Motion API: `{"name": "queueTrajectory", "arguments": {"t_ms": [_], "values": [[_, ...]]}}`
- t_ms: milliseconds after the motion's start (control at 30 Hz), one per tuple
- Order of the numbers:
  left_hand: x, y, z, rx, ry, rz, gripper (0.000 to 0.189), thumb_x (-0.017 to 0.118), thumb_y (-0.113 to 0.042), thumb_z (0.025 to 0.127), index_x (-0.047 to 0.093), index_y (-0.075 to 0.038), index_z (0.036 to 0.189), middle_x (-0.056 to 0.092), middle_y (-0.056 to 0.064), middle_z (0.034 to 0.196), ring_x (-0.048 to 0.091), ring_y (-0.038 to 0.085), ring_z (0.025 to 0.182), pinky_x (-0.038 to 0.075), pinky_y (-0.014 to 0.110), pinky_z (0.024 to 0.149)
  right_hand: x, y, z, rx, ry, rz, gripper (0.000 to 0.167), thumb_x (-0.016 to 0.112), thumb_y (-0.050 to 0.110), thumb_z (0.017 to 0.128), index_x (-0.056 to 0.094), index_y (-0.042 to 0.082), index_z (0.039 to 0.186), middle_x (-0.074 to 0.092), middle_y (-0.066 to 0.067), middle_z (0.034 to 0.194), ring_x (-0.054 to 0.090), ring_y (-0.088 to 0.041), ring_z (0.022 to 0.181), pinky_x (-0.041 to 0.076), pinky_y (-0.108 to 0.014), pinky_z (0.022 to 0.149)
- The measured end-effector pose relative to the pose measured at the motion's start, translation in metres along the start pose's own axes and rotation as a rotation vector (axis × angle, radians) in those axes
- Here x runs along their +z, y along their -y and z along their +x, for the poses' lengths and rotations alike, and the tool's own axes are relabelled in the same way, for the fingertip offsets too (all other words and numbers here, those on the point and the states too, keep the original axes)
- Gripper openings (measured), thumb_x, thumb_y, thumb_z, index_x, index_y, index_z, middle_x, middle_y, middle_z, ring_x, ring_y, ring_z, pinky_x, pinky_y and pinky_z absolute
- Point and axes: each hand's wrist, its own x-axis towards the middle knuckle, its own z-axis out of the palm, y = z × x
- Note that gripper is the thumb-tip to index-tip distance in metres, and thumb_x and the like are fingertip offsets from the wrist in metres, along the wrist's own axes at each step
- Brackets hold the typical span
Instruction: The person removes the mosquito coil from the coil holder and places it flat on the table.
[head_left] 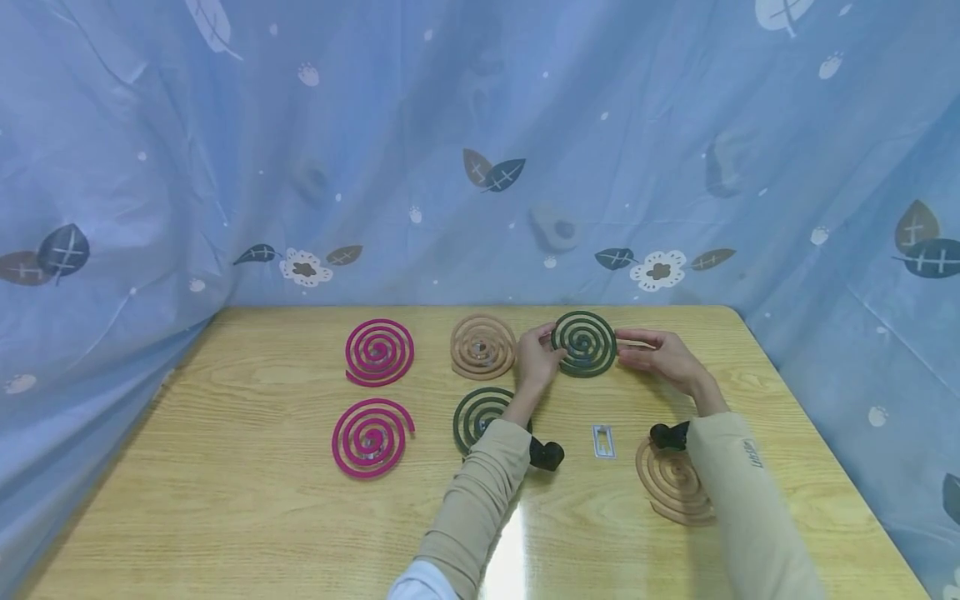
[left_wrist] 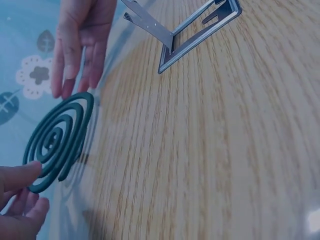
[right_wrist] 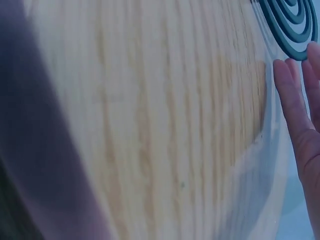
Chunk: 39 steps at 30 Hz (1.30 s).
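A dark green mosquito coil (head_left: 584,344) stands at the back of the table, raised on something small and largely hidden beneath its centre. My left hand (head_left: 537,358) pinches the coil's left edge; in the left wrist view the thumb (left_wrist: 31,172) lies over the rim, the other fingers below. At the opposite edge my right hand (head_left: 663,358) has straight fingers, fingertips right at the rim. In the right wrist view these fingers (right_wrist: 295,107) point up toward the green coil (right_wrist: 295,35). A metal coil stand (head_left: 603,442) with a raised prong lies in front.
Two magenta coils (head_left: 379,352) sit one before the other at left. A tan coil (head_left: 483,347) lies at back centre, with another green coil (head_left: 472,417) partly under my left forearm. Near my right sleeve rests a second tan coil (head_left: 675,487). A blue curtain (head_left: 420,208) hangs behind.
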Motion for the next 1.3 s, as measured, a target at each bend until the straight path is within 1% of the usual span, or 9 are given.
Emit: {"name": "queueTrajectory", "arguments": {"t_ms": [100, 200, 333, 433, 667, 900, 1000, 1133, 1300], "values": [[0.000, 0.001, 0.000, 0.008, 0.007, -0.035, 0.042, 0.067, 0.014, 0.081, 0.061, 0.005, 0.122, 0.062, 0.019, 0.122, 0.059, 0.031, 0.112, 0.054, 0.032, 0.091, 0.003, 0.000, 0.001, -0.024, -0.038, -0.080, 0.052, 0.059, -0.007, 0.091, 0.036, -0.018, 0.137, 0.062, -0.018, 0.122, 0.065, -0.010, 0.102, 0.055, -0.025, 0.088], [0.000, 0.001, 0.000, 0.018, 0.010, -0.057, 0.042, 0.067, 0.016, 0.080, 0.062, 0.006, 0.121, 0.062, 0.021, 0.120, 0.061, 0.033, 0.108, 0.056, 0.030, 0.087, 0.005, 0.000, 0.002, -0.048, -0.091, -0.144, 0.051, 0.061, -0.007, 0.090, 0.040, -0.017, 0.135, 0.064, -0.019, 0.118, 0.066, -0.007, 0.097, 0.056, -0.022, 0.084], [0.000, 0.001, -0.001, 0.016, 0.005, -0.064, 0.042, 0.068, 0.016, 0.079, 0.062, 0.006, 0.120, 0.062, 0.020, 0.119, 0.062, 0.031, 0.106, 0.056, 0.024, 0.084, 0.008, -0.001, 0.004, -0.053, -0.150, -0.175, 0.050, 0.062, -0.007, 0.089, 0.042, -0.016, 0.134, 0.064, -0.018, 0.118, 0.065, -0.004, 0.095, 0.056, -0.020, 0.082], [0.000, 0.000, -0.001, 0.016, 0.001, -0.060, 0.042, 0.068, 0.015, 0.079, 0.063, 0.006, 0.120, 0.063, 0.020, 0.118, 0.064, 0.031, 0.105, 0.056, 0.022, 0.083, 0.008, 0.000, 0.004, -0.044, -0.166, -0.167, 0.051, 0.063, -0.006, 0.089, 0.043, -0.016, 0.134, 0.065, -0.016, 0.118, 0.065, -0.003, 0.095, 0.056, -0.021, 0.083], [-0.002, -0.001, -0.002, 0.026, -0.009, -0.067, 0.039, 0.069, 0.013, 0.079, 0.065, 0.006, 0.117, 0.064, 0.020, 0.114, 0.064, 0.029, 0.102, 0.057, 0.024, 0.083, 0.008, 0.002, 0.001, -0.038, -0.138, -0.148, 0.051, 0.063, -0.006, 0.088, 0.042, -0.017, 0.133, 0.068, -0.002, 0.111, 0.065, -0.004, 0.096, 0.056, -0.022, 0.083], [-0.003, -0.003, -0.006, 0.008, 0.009, -0.076, 0.037, 0.070, 0.013, 0.079, 0.066, 0.005, 0.115, 0.066, 0.019, 0.112, 0.064, 0.028, 0.101, 0.057, 0.023, 0.080, 0.003, 0.003, -0.003, -0.040, -0.091, -0.137, 0.050, 0.063, -0.007, 0.088, 0.041, -0.019, 0.132, 0.066, -0.002, 0.115, 0.064, -0.006, 0.096, 0.055, -0.019, 0.084], [-0.002, -0.004, -0.007, 0.000, 0.014, -0.080, 0.037, 0.069, 0.013, 0.079, 0.066, 0.004, 0.115, 0.066, 0.019, 0.111, 0.064, 0.028, 0.100, 0.057, 0.021, 0.077, 0.000, 0.003, -0.005, -0.022, -0.075, -0.133, 0.053, 0.063, -0.005, 0.089, 0.040, -0.018, 0.134, 0.065, 0.003, 0.117, 0.064, -0.005, 0.098, 0.053, -0.018, 0.086], [-0.002, -0.005, -0.008, -0.003, 0.031, -0.109, 0.036, 0.068, 0.013, 0.080, 0.066, 0.005, 0.115, 0.065, 0.020, 0.112, 0.064, 0.029, 0.100, 0.057, 0.022, 0.076, -0.002, 0.004, -0.008, 0.003, -0.056, -0.105, 0.057, 0.064, -0.003, 0.089, 0.036, -0.017, 0.137, 0.064, 0.011, 0.116, 0.063, -0.005, 0.099, 0.053, -0.018, 0.087], [-0.004, -0.008, -0.010, -0.004, 0.048, -0.128, 0.036, 0.069, 0.012, 0.080, 0.066, 0.005, 0.115, 0.065, 0.019, 0.113, 0.064, 0.028, 0.101, 0.057, 0.023, 0.078, -0.006, 0.003, -0.010, 0.014, -0.028, -0.069, 0.059, 0.063, -0.003, 0.090, 0.034, -0.015, 0.140, 0.064, 0.011, 0.115, 0.064, -0.007, 0.101, 0.054, -0.021, 0.088]]}}
